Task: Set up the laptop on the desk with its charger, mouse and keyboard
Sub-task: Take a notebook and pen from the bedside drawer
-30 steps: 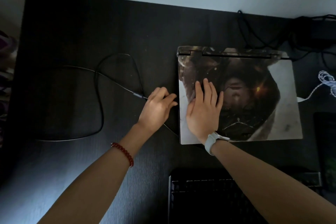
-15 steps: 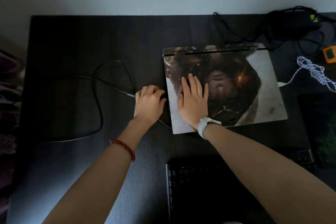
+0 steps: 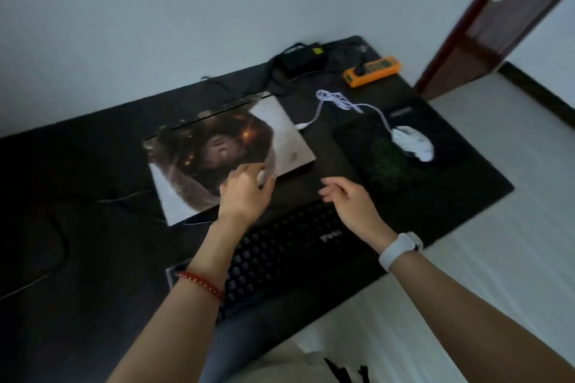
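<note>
Desk: left half bare save a thin cable. Closed laptop fills the centre; keyboard blocks the near edge. Open strip between them. Right: mouse on mat, white cord, power strip, charger brick behind.
</note>
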Motion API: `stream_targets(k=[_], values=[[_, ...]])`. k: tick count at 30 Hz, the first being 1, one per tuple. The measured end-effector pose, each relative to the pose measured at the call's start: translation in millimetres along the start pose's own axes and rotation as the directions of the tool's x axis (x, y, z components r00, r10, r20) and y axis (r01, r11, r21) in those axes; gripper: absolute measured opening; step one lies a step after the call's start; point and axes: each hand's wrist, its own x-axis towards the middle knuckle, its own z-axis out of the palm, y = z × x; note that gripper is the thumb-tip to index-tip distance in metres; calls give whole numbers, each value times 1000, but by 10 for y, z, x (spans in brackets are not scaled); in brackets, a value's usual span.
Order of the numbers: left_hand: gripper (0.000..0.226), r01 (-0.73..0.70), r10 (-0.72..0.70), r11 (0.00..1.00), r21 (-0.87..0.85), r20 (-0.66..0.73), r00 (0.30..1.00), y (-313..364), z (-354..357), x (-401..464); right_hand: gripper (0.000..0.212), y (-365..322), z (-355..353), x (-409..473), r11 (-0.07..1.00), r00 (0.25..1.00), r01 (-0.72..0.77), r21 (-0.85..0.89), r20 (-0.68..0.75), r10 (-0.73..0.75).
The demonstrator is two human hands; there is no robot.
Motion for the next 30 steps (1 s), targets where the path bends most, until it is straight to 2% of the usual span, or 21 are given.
stream_targets(k=[3, 6, 10, 13, 18, 23, 27, 30], values=[[38, -128, 131, 991, -41, 84, 988, 866, 584, -485, 28, 534, -849, -675, 997, 986, -58, 48, -157, 65], [37, -241, 252, 967, -79, 196, 948, 1667, 1284, -998, 27, 1092, -1640, -1423, 988, 940, -109, 110, -312, 138], [36, -408, 403, 910, -78, 408, 820, 2819, 2225, -1639, 27, 1867, -2682, -2505, 959, 811, -194, 204, -516, 274], [35, -541, 524, 834, -111, 469, 711, 3615, 2829, -2062, 29, 2411, -3303, -3220, 911, 669, -261, 318, -621, 408], [35, -645, 618, 740, -193, 572, 538, 4801, 3852, -2672, 30, 3206, -4099, -4180, 811, 452, -291, 507, -675, 584], [36, -722, 729, 617, -315, 576, 371, 6001, 5003, -3213, 28, 4075, -5090, -4861, 772, 282, -290, 566, -720, 634], [41, -777, 785, 483, -405, 593, 179, 7185, 5988, -3757, 28, 4822, -6072, -5471, 724, 148, -327, 608, -723, 674], [41, -784, 802, 415, -461, 593, 76, 8145, 6610, -4313, 28, 5208, -6813, -6023, 674, 31, -350, 651, -711, 703]])
